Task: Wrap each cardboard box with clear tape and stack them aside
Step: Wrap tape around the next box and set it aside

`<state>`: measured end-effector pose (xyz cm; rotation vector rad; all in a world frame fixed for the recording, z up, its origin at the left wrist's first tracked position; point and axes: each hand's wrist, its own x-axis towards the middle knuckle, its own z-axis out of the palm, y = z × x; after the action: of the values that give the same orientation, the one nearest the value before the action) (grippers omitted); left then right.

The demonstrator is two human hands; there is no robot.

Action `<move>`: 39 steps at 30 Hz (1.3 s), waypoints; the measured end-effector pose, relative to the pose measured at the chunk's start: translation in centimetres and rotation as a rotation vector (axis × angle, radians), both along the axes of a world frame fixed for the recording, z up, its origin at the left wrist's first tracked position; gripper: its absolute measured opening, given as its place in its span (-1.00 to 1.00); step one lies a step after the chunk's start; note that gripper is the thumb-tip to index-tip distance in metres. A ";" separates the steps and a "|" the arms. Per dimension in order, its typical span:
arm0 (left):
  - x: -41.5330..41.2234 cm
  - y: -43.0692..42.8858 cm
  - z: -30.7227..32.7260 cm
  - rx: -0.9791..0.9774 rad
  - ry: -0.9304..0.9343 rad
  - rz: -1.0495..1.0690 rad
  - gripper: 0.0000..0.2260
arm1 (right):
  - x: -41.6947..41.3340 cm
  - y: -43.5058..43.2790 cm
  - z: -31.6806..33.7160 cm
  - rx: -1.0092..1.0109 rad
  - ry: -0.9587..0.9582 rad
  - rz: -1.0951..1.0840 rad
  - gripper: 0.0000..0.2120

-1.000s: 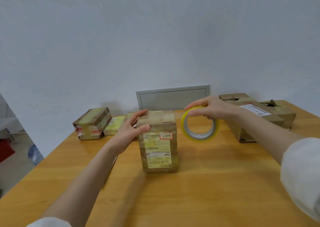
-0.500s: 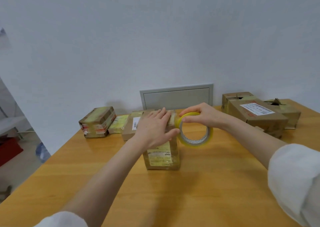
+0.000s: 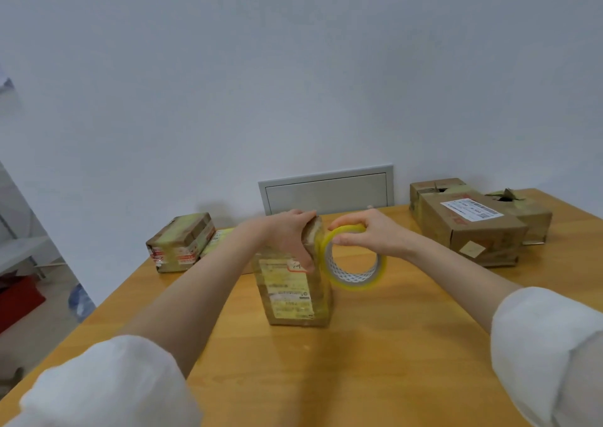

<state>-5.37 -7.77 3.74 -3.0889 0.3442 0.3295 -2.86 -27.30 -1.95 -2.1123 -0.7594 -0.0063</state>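
An upright cardboard box (image 3: 295, 296) stands on the wooden table (image 3: 359, 368), its top gripped by the left hand (image 3: 288, 234), fingers curled over the far edge and thumb down the labelled front. Just to that hand's right, the right hand (image 3: 370, 235) pinches the top of a yellowish tape roll (image 3: 354, 278) held on edge against the box's side. A taped box (image 3: 179, 244) sits beyond the left hand, and a cluster of larger boxes (image 3: 470, 227) beyond the right.

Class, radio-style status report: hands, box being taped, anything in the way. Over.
Left hand grips upright box top. Right hand holds tape roll at its right side. Nothing in the way; labelled box sits apart, right.
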 end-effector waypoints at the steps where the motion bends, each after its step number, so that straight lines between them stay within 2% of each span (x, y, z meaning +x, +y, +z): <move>1: 0.2 0.3 -0.1 -0.048 -0.014 -0.013 0.03 | 0.0 -0.3 0.2 -0.014 0.000 0.002 -0.71; 3: 0.3 1.3 0.0 -0.231 -0.048 -0.015 -0.02 | 0.0 -0.9 1.4 0.028 0.002 -0.026 -0.58; 5: 0.0 2.5 -0.1 -0.561 -0.049 0.011 -0.07 | -0.1 -1.3 3.6 0.192 0.013 -0.076 -0.49; 8: -0.9 3.8 -2.2 -1.043 0.012 0.046 -0.06 | -0.1 -1.2 6.0 0.418 0.077 -0.053 -0.49; 10: -1.2 4.7 -4.7 -1.165 0.011 0.078 -0.04 | -0.3 -0.4 5.6 0.419 0.107 -0.003 -0.54; 14: -1.9 6.3 -7.4 -1.221 0.023 0.085 -0.09 | -0.4 1.5 4.5 0.347 0.115 0.026 -0.66; 20: -2.1 7.8 -8.6 -1.265 0.014 0.107 -0.11 | 0.5 2.4 5.7 0.144 0.028 0.015 -0.72; 24: -2.4 9.7 -9.5 -1.319 0.019 0.140 -0.15 | 1.1 -0.7 5.1 -0.158 -0.056 -0.011 -0.79; 33: -2.2 10.1 -9.4 -1.303 0.048 0.139 -0.07 | 1.0 -2.7 5.0 -0.088 -0.003 -0.011 -0.82; 39: -2.9 10.7 -10.1 -1.332 0.050 0.200 0.07 | 1.3 -4.3 3.0 -0.264 0.062 -0.050 -0.82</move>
<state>-8.26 2.89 -6.38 -4.4492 0.3383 0.2169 -1.53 -31.63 1.06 -2.3694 -0.7013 0.1390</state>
